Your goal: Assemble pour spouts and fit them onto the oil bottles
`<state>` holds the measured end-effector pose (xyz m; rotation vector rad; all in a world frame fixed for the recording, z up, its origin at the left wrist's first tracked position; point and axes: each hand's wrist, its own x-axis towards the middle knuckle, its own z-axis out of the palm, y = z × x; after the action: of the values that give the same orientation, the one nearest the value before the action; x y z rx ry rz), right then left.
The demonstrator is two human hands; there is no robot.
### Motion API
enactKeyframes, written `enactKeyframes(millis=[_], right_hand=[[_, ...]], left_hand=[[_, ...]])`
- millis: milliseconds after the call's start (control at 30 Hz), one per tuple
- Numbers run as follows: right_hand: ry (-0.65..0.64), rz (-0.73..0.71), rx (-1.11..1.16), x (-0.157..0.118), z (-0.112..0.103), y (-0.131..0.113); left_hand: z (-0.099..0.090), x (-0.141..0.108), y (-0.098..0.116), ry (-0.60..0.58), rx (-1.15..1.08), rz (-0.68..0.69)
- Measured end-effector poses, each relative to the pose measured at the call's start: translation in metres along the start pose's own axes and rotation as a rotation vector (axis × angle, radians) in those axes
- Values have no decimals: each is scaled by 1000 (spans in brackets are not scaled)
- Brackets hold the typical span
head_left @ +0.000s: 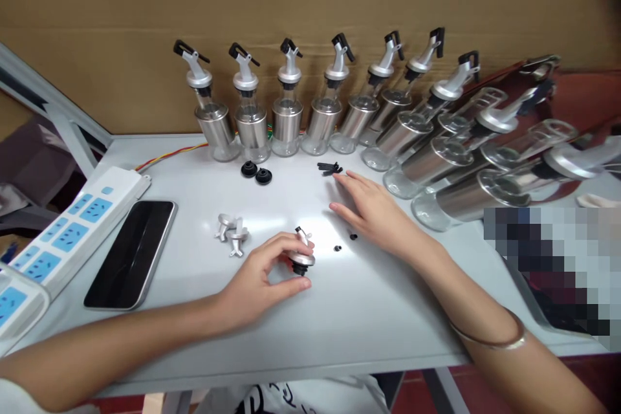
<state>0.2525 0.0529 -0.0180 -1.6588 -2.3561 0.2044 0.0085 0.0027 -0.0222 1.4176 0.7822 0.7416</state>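
My left hand (264,273) is closed around a silver pourer spout (304,260), fingers on its upper side and thumb by the black ribbed stopper underneath. The spout stays upright, just at or over the table surface. To the right, my right hand (371,207) is open, its fingers stretched toward a small bunch of black levers (328,168). Two tiny black caps, one nearer (337,248) and one farther (354,237), lie between the hands. Left of the left hand rest silver spout heads (237,239). Two black rubber stoppers (256,173) sit farther back.
Along the back and right stands a row of glass-and-steel oil bottles (249,126), most topped with spouts. A phone (130,255) and a white power strip (72,239) lie at the left. Behind the right-hand bottles is a brown bag (592,100). A cardboard wall (145,0) closes off the back.
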Motion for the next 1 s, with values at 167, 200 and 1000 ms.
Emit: enactKeyframes(millis=[167,200,1000], right_hand=[[49,-21,37,2,5,7],[43,-25,40,3,6,9],[22,-351,460,-17,-7,-33]], left_hand=[[3,-1,1,9,-20,-41],[4,-2,0,12,-38,-45],[4,-2,2,22,-102,-136]])
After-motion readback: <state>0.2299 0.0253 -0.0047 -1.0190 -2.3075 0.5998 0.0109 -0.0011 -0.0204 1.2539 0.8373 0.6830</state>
